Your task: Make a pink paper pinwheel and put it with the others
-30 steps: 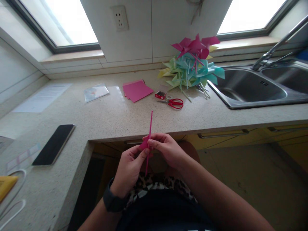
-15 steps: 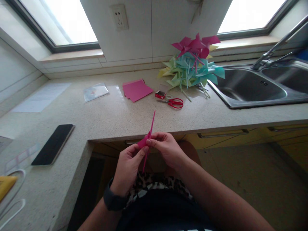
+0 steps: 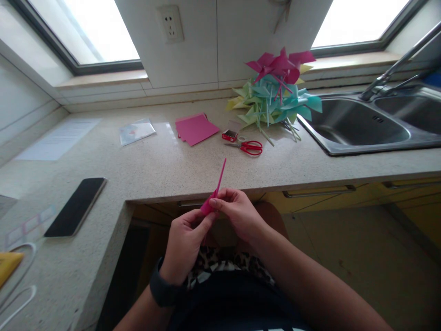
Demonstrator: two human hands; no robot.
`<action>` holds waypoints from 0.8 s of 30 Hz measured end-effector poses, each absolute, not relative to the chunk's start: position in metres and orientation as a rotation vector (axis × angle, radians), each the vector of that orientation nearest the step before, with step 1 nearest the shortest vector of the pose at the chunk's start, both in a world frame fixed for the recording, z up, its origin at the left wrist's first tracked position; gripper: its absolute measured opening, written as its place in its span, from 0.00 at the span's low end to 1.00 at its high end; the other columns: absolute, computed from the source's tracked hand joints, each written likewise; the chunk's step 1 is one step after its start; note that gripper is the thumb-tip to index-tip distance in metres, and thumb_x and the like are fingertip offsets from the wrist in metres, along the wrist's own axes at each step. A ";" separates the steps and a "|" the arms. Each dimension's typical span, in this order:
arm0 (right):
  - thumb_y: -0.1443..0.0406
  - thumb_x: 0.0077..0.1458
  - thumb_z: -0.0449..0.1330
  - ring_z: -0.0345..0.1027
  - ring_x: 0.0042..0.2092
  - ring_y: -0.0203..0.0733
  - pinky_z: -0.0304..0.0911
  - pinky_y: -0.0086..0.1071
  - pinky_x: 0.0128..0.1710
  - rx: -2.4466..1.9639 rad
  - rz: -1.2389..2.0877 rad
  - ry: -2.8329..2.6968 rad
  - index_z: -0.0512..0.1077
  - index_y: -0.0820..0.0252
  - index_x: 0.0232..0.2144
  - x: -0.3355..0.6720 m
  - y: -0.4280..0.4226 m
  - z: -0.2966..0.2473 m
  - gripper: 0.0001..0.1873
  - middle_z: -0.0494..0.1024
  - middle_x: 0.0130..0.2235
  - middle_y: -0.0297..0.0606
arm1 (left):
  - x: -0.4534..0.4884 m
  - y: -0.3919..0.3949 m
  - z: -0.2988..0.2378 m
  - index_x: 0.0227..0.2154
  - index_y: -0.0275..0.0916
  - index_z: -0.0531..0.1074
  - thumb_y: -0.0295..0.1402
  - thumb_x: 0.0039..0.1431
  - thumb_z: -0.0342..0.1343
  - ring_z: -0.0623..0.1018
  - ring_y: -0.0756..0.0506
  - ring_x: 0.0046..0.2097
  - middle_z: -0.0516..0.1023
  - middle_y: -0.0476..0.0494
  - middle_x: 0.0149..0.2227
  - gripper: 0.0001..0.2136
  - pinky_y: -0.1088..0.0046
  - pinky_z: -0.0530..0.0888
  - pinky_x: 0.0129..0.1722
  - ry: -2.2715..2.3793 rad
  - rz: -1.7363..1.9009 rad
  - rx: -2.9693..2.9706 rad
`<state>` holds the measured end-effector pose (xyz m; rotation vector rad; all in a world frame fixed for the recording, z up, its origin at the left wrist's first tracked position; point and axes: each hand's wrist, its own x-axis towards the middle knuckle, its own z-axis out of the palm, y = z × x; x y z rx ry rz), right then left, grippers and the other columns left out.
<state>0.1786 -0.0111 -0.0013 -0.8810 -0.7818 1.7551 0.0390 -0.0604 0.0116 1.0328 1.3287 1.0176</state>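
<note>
In front of the counter's edge, my left hand point(image 3: 188, 234) and my right hand point(image 3: 236, 211) meet at the fingertips. Pinched between them is a small piece of pink paper point(image 3: 207, 208), partly rolled into a narrow tube around its upper end. From the top of it a thin pink paper stick point(image 3: 222, 172) points up and slightly right. Fingers of both hands hide the lower part. Beyond my hands lie red-handled scissors point(image 3: 251, 147), a small red box point(image 3: 230, 134) with its flap up, and a stack of pink paper sheets point(image 3: 197, 129).
A heap of paper pinwheels point(image 3: 275, 92) lies by the steel sink point(image 3: 368, 149). A black phone point(image 3: 76, 207), a plastic sleeve point(image 3: 138, 132) and a white printed sheet point(image 3: 60, 138) are on the left. The counter edge point(image 3: 200, 196) runs just behind my fingertips.
The stick has tilted a little further right, and its lower end no longer shows below my fingers. My left hand has shifted slightly right, with both hands still on the paper.
</note>
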 end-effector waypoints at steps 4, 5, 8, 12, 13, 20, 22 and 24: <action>0.61 0.40 0.76 0.74 0.29 0.36 0.66 0.28 0.30 -0.857 1.777 -0.754 0.69 0.61 0.22 0.176 -0.012 0.000 0.18 0.80 0.25 0.34 | 0.041 -0.062 0.013 0.37 0.39 0.83 0.41 0.56 0.66 0.79 0.45 0.36 0.84 0.45 0.33 0.12 0.72 0.73 0.37 1.401 1.004 1.160; 0.61 0.41 0.76 0.75 0.29 0.37 0.66 0.28 0.30 -0.853 1.780 -0.750 0.69 0.61 0.22 0.175 -0.013 0.000 0.19 0.80 0.25 0.35 | 0.041 -0.062 0.014 0.36 0.39 0.83 0.41 0.56 0.66 0.79 0.46 0.35 0.84 0.46 0.33 0.11 0.73 0.73 0.36 1.430 1.014 1.186; 0.62 0.41 0.76 0.75 0.29 0.36 0.66 0.28 0.30 -0.856 1.766 -0.741 0.68 0.61 0.22 0.172 -0.014 0.000 0.19 0.80 0.25 0.36 | 0.041 -0.063 0.013 0.35 0.39 0.82 0.41 0.55 0.67 0.79 0.47 0.34 0.84 0.47 0.34 0.11 0.74 0.73 0.36 1.504 1.074 1.224; 0.62 0.41 0.76 0.72 0.26 0.33 0.65 0.26 0.27 -0.857 1.739 -0.739 0.68 0.60 0.22 0.169 -0.015 0.000 0.19 0.78 0.23 0.32 | 0.041 -0.064 0.012 0.35 0.39 0.81 0.41 0.57 0.65 0.78 0.47 0.33 0.83 0.47 0.32 0.10 0.75 0.73 0.35 1.505 1.101 1.226; 0.62 0.41 0.76 0.70 0.25 0.32 0.64 0.26 0.26 -0.853 1.742 -0.744 0.69 0.60 0.23 0.169 -0.016 0.000 0.19 0.77 0.22 0.30 | 0.041 -0.064 0.012 0.35 0.39 0.81 0.41 0.58 0.65 0.78 0.47 0.33 0.83 0.47 0.31 0.11 0.75 0.73 0.35 1.494 1.099 1.227; 0.60 0.48 0.73 0.74 0.35 0.35 0.68 0.28 0.36 -0.781 1.856 -0.846 0.81 0.60 0.37 0.178 -0.016 0.000 0.14 0.83 0.36 0.38 | 0.038 -0.062 0.016 0.33 0.38 0.81 0.42 0.59 0.63 0.79 0.47 0.34 0.83 0.45 0.31 0.12 0.74 0.73 0.36 1.428 1.108 1.175; 0.61 0.50 0.71 0.74 0.37 0.35 0.68 0.29 0.39 -0.769 1.868 -0.868 0.82 0.60 0.38 0.181 -0.015 -0.001 0.13 0.83 0.38 0.39 | 0.037 -0.062 0.016 0.35 0.38 0.81 0.42 0.59 0.64 0.79 0.46 0.34 0.83 0.45 0.32 0.12 0.73 0.74 0.36 1.404 1.114 1.144; 0.61 0.50 0.71 0.74 0.36 0.35 0.68 0.29 0.38 -0.769 1.871 -0.870 0.82 0.60 0.38 0.182 -0.015 -0.001 0.12 0.82 0.37 0.39 | 0.037 -0.062 0.015 0.36 0.38 0.81 0.42 0.59 0.63 0.80 0.46 0.35 0.84 0.44 0.33 0.12 0.73 0.74 0.37 1.386 1.112 1.129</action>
